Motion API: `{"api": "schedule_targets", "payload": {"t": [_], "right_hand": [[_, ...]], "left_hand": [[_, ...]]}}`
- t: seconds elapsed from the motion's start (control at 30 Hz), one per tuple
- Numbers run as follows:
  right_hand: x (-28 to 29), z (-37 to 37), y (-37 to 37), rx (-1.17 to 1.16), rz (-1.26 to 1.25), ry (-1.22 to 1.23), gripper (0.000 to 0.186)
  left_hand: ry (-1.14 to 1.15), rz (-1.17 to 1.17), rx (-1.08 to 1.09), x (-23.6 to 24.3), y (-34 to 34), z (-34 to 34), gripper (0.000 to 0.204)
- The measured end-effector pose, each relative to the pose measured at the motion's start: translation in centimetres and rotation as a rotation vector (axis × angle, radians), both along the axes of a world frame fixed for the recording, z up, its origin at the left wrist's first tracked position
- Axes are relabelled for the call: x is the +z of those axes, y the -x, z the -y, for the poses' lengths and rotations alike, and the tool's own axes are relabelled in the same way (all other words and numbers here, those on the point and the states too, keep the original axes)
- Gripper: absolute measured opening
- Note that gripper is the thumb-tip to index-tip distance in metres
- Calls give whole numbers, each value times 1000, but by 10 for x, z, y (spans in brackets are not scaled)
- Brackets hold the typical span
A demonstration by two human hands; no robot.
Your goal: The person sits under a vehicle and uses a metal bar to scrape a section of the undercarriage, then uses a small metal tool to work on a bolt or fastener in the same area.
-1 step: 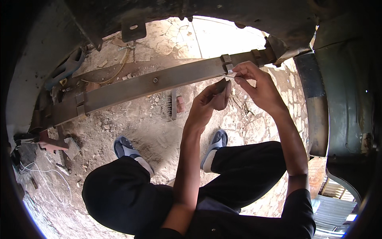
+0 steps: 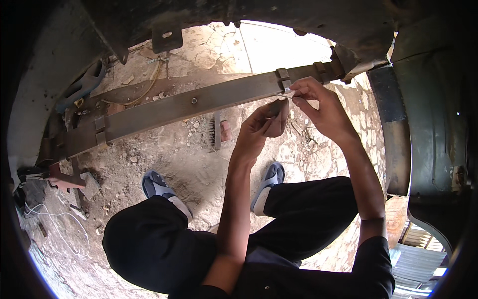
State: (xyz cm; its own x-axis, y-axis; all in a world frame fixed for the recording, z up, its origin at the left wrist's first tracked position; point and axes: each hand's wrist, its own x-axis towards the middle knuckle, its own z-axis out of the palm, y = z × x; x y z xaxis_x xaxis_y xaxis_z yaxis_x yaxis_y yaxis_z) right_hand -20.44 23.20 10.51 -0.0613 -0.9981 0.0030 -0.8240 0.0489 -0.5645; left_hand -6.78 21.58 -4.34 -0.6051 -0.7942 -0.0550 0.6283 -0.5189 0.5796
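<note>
My left hand (image 2: 254, 129) grips a small folded brown piece (image 2: 279, 122), held just below the leaf-spring beam (image 2: 164, 109). My right hand (image 2: 318, 104) is a little higher and to the right, with thumb and finger pinched on a thin light strip (image 2: 289, 95) close to a metal clamp (image 2: 283, 75) on the beam. The strip's far end lies by my left fingertips; whether they touch it I cannot tell.
Dark vehicle bodywork arches overhead and down the right side (image 2: 428, 124). A brush (image 2: 216, 130) lies beside a reddish block (image 2: 225, 130) on dusty broken ground. A white cord (image 2: 79, 219) lies at lower left, a yellowish hose (image 2: 154, 79) behind the beam. My sandalled feet are below.
</note>
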Motion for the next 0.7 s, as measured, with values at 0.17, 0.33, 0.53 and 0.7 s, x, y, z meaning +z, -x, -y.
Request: {"api": "schedule_targets", "payload": {"t": [0.17, 0.33, 0.53, 0.7], "right_hand": [[4, 1, 1, 123, -62, -45, 34], [9, 6, -6, 161, -120, -62, 40], [7, 2, 0, 214, -192, -51, 35], [5, -4, 5, 262, -268, -12, 32]], "left_hand": [[-38, 30, 125, 12, 7, 0, 24], [-73, 69, 232, 30, 12, 1, 12], [-12, 105, 194, 15, 16, 1, 23], [-12, 88, 167, 12, 16, -3, 31]]}}
